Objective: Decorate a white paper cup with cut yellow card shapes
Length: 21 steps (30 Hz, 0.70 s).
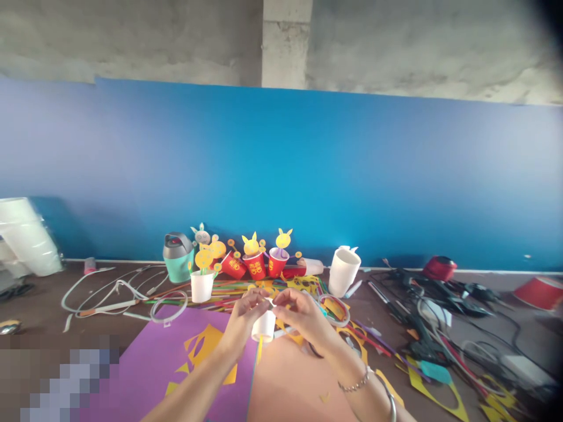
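Observation:
My left hand (251, 309) and my right hand (299, 313) meet at the middle of the table. Both are closed in a pinch, fingertips almost touching, around a small white piece (271, 302) whose kind I cannot make out. Directly below the fingertips is a white paper cup (264, 327), partly hidden by the left hand. A narrow yellow strip (260, 350) shows under the cup's lower rim. Whether the cup hangs from the fingers or rests on something, I cannot tell.
Purple paper (147, 357) and orange paper (290, 387) lie in front, with yellow cut-outs (209, 349). Behind stand red cups (255, 267) with yellow paper animal heads, a white cup (344, 272) and a teal bottle (179, 258). Tangled cables (433, 316) lie right.

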### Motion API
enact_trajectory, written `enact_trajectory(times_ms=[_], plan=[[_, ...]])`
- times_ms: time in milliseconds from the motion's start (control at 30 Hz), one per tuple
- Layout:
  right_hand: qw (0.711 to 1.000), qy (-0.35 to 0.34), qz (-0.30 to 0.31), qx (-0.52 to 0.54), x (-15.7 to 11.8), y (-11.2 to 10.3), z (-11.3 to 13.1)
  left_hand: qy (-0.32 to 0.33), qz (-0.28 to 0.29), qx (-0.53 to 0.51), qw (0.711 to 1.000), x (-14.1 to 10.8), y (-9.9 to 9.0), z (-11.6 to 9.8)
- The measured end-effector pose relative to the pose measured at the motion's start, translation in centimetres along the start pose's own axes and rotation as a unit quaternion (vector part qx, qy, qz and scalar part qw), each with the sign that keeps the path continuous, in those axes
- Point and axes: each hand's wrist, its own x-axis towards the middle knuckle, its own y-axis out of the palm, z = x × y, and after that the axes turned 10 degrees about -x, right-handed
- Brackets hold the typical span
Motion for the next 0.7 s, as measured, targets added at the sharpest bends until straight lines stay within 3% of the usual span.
enact_trajectory(times_ms=[167, 367, 467, 700], plan=[[0.998, -0.024, -0.027, -0.054, 0.2, 0.5, -0.7, 0.018, 0.009, 0.054, 0.998, -0.2, 0.1, -0.4], [0.998, 0.019, 0.008, 0.057, 0.1, 0.3, 0.0, 0.035, 0.034, 0.089, 0.995, -0.1, 0.0, -0.6], [0.997, 0.027, -0.008, 0.075, 0.1, 0.0, 0.4, 0.049, 0.024, 0.114, 0.992, 0.1, -0.1, -0.4], [0.997, -0.052, -0.014, -0.053, 0.4, 0.1, -1.0, 0.081, 0.029, 0.225, 0.971, 0.1, 0.1, -0.2]])
